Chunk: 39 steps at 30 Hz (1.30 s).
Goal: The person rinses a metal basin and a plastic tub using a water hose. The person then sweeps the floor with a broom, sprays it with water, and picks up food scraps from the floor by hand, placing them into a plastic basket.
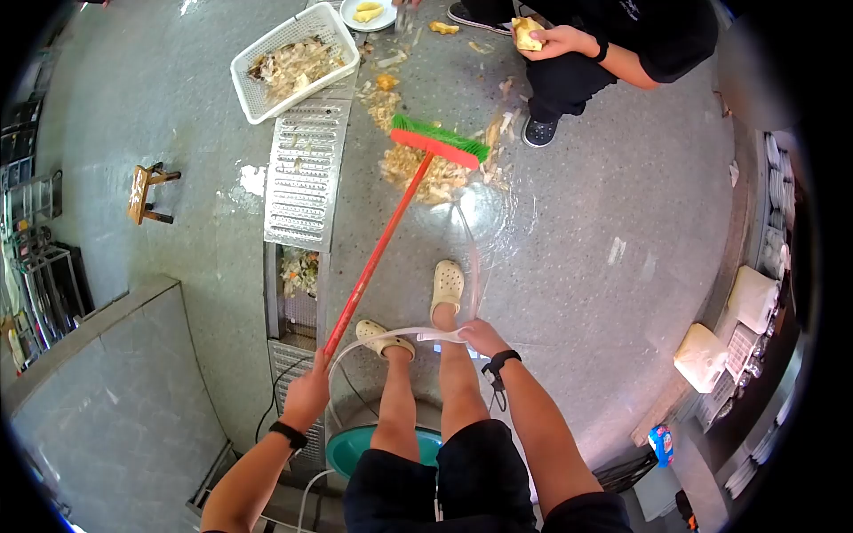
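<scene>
My left hand (306, 393) is wrapped round the lower end of a red broom handle (380, 253). The broom head (437, 144), red with green bristles, lies over a heap of wet food scraps (418, 178) on the grey floor. In my right hand (484, 338) is a clear hose (473, 275), which runs forward towards the wet floor by the scraps. Another length of hose loops from my right hand across to the left, passing near my left hand. Both hands are closed.
A white basket (345, 43) of scraps stands beside metal drain grates (306, 178); one drain section is uncovered. A co-worker's hand (560, 41) holds a yellowish piece. A small stool (139, 194) is left, a teal basin (342, 451) behind my feet, shelves right.
</scene>
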Each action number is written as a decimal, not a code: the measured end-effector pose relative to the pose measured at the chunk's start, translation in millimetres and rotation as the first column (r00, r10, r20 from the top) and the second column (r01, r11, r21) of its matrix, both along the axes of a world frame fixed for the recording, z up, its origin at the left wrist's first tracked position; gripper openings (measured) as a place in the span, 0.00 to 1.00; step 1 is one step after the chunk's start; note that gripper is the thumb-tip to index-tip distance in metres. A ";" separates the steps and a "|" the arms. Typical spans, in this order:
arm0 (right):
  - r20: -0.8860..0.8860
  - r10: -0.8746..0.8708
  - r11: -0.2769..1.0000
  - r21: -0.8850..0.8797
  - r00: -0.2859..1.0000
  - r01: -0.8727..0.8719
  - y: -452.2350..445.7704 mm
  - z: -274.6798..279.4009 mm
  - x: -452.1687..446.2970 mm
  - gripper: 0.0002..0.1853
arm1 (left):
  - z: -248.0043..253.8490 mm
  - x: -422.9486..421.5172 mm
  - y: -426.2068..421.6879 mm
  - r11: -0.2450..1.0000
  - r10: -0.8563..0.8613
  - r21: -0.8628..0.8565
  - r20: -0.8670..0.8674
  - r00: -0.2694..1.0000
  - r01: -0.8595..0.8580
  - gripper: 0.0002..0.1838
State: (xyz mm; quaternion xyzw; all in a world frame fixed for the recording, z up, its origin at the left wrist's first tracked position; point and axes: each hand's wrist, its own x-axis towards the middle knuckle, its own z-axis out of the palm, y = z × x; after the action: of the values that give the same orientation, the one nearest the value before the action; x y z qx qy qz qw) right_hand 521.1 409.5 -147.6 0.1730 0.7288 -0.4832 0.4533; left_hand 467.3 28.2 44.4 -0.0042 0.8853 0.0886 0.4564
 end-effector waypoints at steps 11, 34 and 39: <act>0.047 -0.061 0.998 0.018 0.997 0.061 -1.5 6.6 1.4 0.16 | -65.5 -106.9 115.5 0.933 0.215 0.328 -0.187 0.959 -0.145 0.23; 0.089 0.006 0.999 -0.037 0.996 -0.003 -2.1 -2.8 0.7 0.17 | -127.4 -124.5 64.8 0.979 -0.100 0.134 -0.335 0.937 0.152 0.31; 0.094 -0.029 0.999 -0.027 0.995 0.032 -11.1 4.2 9.6 0.16 | -80.5 -66.7 -31.1 0.969 -0.240 0.006 -0.225 0.944 0.248 0.31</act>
State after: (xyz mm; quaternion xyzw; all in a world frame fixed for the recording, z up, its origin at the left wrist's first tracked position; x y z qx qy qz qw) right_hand 530.7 398.4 -143.4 0.2000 0.6970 -0.4919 0.4818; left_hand 400.6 -3.0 -36.1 0.1230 0.9228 0.0464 0.3621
